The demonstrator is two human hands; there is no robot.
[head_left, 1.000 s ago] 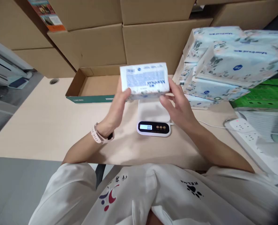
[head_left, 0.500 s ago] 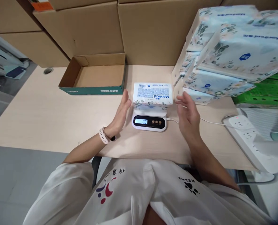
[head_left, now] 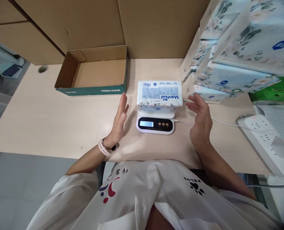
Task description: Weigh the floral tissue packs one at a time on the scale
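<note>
A pack of tissues (head_left: 160,93) printed "Manhua" lies on a white digital scale (head_left: 155,124), whose lit display appears to read 100.0. To the left of the pack, my left hand (head_left: 118,123) is held open above the table, fingers stretched forward and touching nothing. My right hand (head_left: 200,118) is open on the other side, palm turned inward, a little apart from the pack. A pale wristband (head_left: 103,147) with a dark watch sits on my left wrist.
An open cardboard box (head_left: 91,72) with a green outside stands at the back left. Stacked tissue packs (head_left: 247,75) rise at the right. A power strip (head_left: 264,137) lies on the right, with a white cable (head_left: 224,122) running to the scale. Large cartons (head_left: 161,28) line the back.
The scale display has gone from 0.0 to about 100.0. Both hands have drawn slightly outward from the tissue pack, which stays on the scale. The view has shifted a little.
</note>
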